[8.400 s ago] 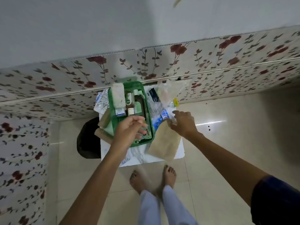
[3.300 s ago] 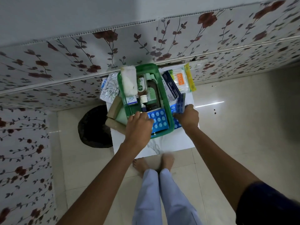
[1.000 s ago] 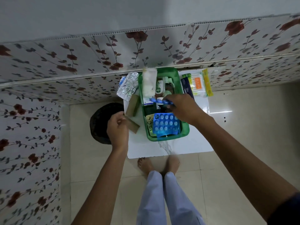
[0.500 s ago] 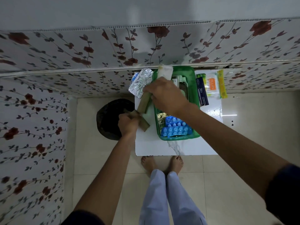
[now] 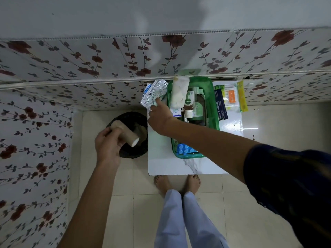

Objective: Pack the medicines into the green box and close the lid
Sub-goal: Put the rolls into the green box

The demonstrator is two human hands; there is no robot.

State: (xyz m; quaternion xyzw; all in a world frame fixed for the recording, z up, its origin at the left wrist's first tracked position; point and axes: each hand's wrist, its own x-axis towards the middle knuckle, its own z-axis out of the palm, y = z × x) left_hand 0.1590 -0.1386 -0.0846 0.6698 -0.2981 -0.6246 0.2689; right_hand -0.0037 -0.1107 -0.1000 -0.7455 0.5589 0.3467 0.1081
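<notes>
Floral walls frame a white table (image 5: 161, 163) bearing the open green box (image 5: 213, 111). Left hand (image 5: 107, 145) grips a roll (image 5: 125, 132); right hand (image 5: 161, 117), fingers extended, touches foil strips (image 5: 154, 93) beside the box.

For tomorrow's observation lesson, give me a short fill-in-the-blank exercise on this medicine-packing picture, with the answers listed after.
1. The left hand holds a brown ____ roll.
2. The right hand reaches across the green box toward the ____ blister strips.
3. The dark blue dressing packet lies ____ the box.
4. The box's lid is not yet ____.

Answers: bandage; silver; outside; closed
</notes>
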